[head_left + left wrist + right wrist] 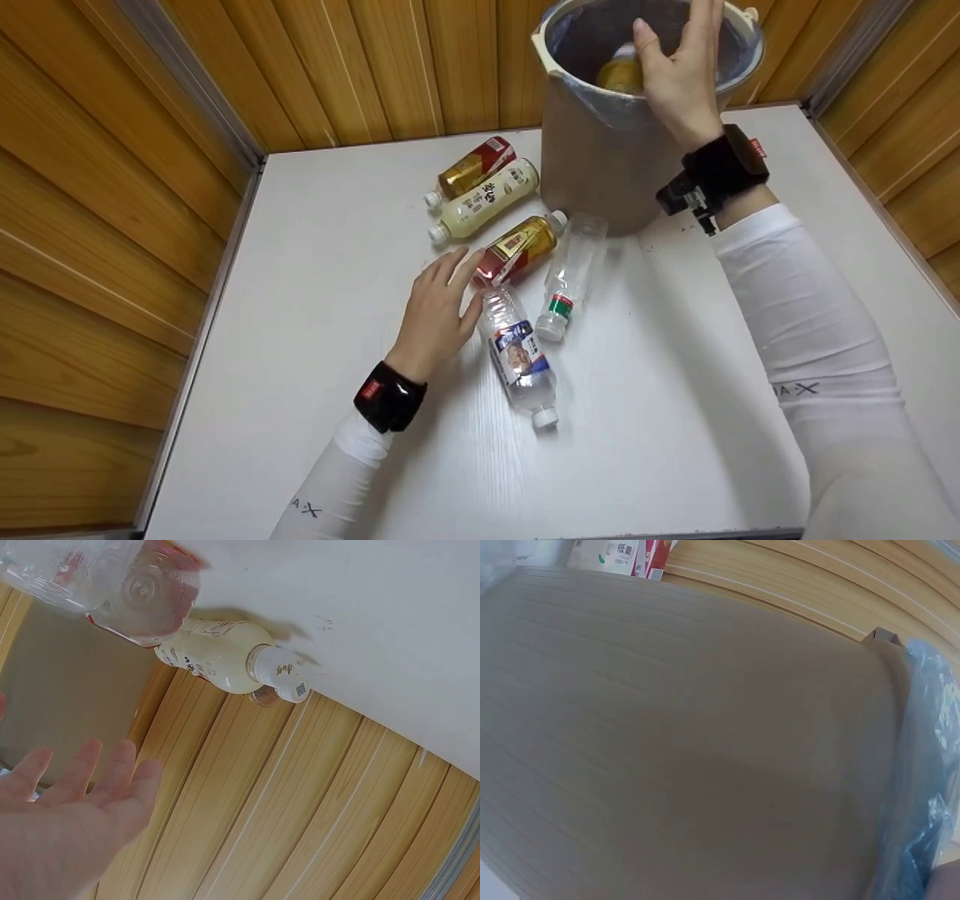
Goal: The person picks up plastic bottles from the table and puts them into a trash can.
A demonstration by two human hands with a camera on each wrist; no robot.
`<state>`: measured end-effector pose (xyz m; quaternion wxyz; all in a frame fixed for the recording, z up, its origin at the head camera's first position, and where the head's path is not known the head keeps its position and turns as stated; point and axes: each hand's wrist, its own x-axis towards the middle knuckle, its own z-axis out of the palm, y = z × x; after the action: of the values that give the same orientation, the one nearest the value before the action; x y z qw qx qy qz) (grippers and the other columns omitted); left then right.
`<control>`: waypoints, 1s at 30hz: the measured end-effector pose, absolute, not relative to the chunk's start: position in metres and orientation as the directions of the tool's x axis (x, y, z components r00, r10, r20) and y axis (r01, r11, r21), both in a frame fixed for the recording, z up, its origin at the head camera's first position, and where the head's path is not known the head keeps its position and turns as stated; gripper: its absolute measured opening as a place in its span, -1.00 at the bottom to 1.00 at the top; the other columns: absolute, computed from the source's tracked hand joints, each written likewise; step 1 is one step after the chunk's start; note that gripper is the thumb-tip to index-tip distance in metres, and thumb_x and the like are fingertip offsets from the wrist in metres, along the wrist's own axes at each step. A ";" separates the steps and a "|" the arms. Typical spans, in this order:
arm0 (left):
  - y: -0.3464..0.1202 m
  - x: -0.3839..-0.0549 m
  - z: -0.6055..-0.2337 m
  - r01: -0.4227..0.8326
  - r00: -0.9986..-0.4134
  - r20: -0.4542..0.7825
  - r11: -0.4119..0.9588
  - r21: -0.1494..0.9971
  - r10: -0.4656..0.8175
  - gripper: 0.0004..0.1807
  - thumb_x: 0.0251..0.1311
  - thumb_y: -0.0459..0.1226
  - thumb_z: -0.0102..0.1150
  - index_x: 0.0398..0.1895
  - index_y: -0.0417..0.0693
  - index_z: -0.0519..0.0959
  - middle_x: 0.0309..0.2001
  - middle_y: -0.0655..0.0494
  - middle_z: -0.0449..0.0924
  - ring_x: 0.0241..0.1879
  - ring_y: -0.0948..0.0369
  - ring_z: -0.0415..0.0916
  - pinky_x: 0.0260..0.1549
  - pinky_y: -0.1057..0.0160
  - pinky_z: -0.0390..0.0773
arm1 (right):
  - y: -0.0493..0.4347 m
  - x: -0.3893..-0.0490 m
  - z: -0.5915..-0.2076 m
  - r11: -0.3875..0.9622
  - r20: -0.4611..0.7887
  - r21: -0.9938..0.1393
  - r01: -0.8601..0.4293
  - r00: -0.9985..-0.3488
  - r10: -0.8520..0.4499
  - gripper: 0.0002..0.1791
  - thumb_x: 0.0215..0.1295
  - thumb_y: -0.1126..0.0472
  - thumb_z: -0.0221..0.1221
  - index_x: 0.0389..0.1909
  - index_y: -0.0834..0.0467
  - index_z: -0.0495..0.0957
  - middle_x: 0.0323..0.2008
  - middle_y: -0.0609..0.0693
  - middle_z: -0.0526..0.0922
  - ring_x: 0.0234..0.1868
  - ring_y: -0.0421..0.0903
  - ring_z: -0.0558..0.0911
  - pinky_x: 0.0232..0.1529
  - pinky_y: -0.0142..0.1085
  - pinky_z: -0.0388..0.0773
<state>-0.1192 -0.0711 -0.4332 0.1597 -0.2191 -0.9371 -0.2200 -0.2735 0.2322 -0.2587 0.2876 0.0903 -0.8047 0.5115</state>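
My right hand is over the mouth of a brown bin, its fingers straight and thumb apart. A bottle with a white cap and golden label is inside the bin mouth beside this hand. My left hand, also seen in the left wrist view, hovers with loosely spread fingers. Its fingertips are right by a red-and-gold labelled bottle and the base of a clear bottle with a blue label. A clear bottle with a green label lies to their right.
Beyond the left hand, a pale yellow bottle lies against another red-and-gold bottle, left of the bin. A translucent plastic liner folds over the bin's rim. Wood-panelled walls border the white table.
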 end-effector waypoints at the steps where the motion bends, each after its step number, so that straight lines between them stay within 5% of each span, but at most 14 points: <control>1: -0.071 -0.119 -0.433 0.480 -0.854 0.395 0.807 0.343 0.340 -0.40 0.39 -0.17 0.10 0.48 0.04 0.32 0.41 -0.14 0.39 0.38 -0.13 0.37 0.37 -0.18 0.37 | 0.232 -0.274 -0.259 0.438 0.550 -0.782 -0.444 -0.822 0.148 -0.20 0.49 0.17 0.08 0.60 0.23 -0.07 0.63 0.08 -0.10 0.64 -0.18 -0.08 0.56 -0.53 -0.15; 7: -0.070 -0.118 -0.432 0.481 -0.853 0.401 0.803 0.353 0.335 -0.40 0.37 -0.19 0.13 0.47 0.03 0.33 0.40 -0.16 0.40 0.37 -0.14 0.37 0.36 -0.19 0.38 | 0.230 -0.271 -0.260 0.369 0.517 -0.820 -0.438 -0.844 0.147 -0.34 0.48 0.26 0.07 0.54 0.19 0.13 0.50 0.06 0.22 0.54 -0.19 0.21 0.55 -0.48 0.09; 14: -0.069 -0.119 -0.432 0.478 -0.856 0.391 0.804 0.353 0.337 -0.39 0.37 -0.20 0.15 0.48 0.04 0.32 0.41 -0.15 0.39 0.37 -0.14 0.37 0.37 -0.19 0.37 | 0.224 -0.258 -0.269 0.328 0.619 -0.767 -0.552 -0.771 0.150 -0.56 0.46 0.33 0.10 0.33 0.24 0.41 0.19 0.06 0.51 0.27 -0.12 0.53 0.39 -0.33 0.45; 18: -0.068 -0.120 -0.432 0.485 -0.851 0.399 0.804 0.344 0.343 -0.40 0.36 -0.20 0.15 0.46 0.03 0.34 0.40 -0.14 0.40 0.36 -0.14 0.38 0.35 -0.18 0.39 | 0.221 -0.248 -0.279 0.269 0.682 -0.724 -0.635 -0.718 0.143 -0.63 0.43 0.34 0.14 0.22 0.23 0.50 -0.01 -0.04 0.60 0.02 -0.15 0.66 0.14 -0.37 0.62; 24: -0.067 -0.120 -0.431 0.504 -0.842 0.399 0.793 0.342 0.364 -0.38 0.35 -0.21 0.17 0.47 0.03 0.33 0.41 -0.14 0.39 0.37 -0.13 0.38 0.36 -0.18 0.38 | 0.207 -0.229 -0.295 0.145 0.681 -0.732 -0.666 -0.708 0.186 -0.74 0.35 0.45 0.12 0.02 0.22 0.57 -0.27 -0.04 0.67 -0.31 -0.11 0.67 -0.29 -0.42 0.66; 30: -0.062 -0.121 -0.430 0.521 -0.839 0.372 0.782 0.341 0.397 -0.40 0.33 -0.28 0.16 0.45 0.04 0.36 0.42 -0.10 0.38 0.37 -0.14 0.37 0.36 -0.21 0.38 | 0.194 -0.206 -0.320 0.058 0.647 -0.760 -0.647 -0.744 0.168 -0.74 0.30 0.49 0.08 -0.02 0.30 0.56 -0.31 -0.05 0.68 -0.34 -0.06 0.66 -0.32 -0.38 0.64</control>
<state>-0.1207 -0.0621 -0.4299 0.1415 -0.2458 -0.9333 -0.2200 -0.2056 0.1937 -0.3198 0.3080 0.1819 -0.6589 0.6617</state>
